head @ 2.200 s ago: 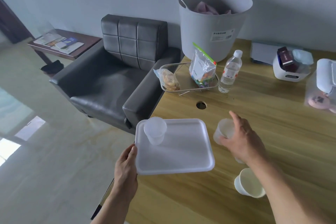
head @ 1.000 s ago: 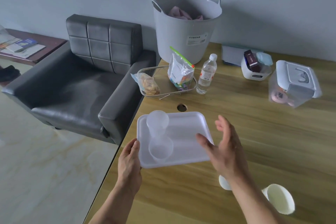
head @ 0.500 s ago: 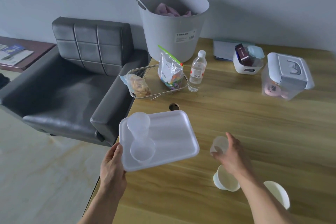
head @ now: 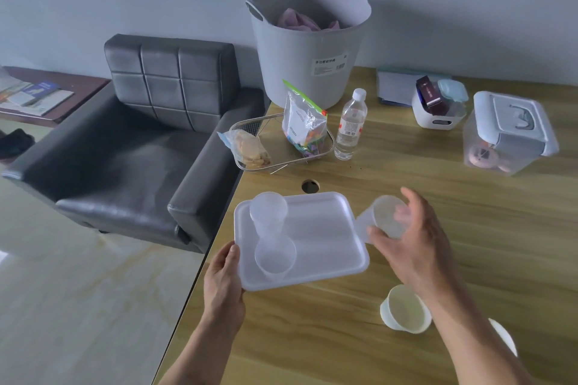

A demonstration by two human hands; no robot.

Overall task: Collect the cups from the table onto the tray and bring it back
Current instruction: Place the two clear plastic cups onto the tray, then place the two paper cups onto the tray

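Two clear cups are standing on the tray (head: 325,237): a far cup (head: 268,212) near its back left corner and a near cup (head: 275,255) just in front of it, the two overlapping as seen from above. The tray is being held at its near left edge by the left hand (head: 223,278), with the thumb on the rim, and it is being kept over the left edge of the counter (head: 469,228). A third clear cup (head: 383,219) is being gripped by the right hand (head: 413,244), tilted with its mouth toward the camera, just beside the tray's right edge. The fingers are being wrapped around its far side and the thumb is pressing its near side. Two paper cups are sitting on the counter: one (head: 405,309) is lying close to the right forearm, and another (head: 505,337) is being mostly hidden behind that arm. Farther back, a wire basket (head: 250,130) with snack bags, a bottle (head: 350,126) and a grey tub (head: 308,50) are standing on the counter.
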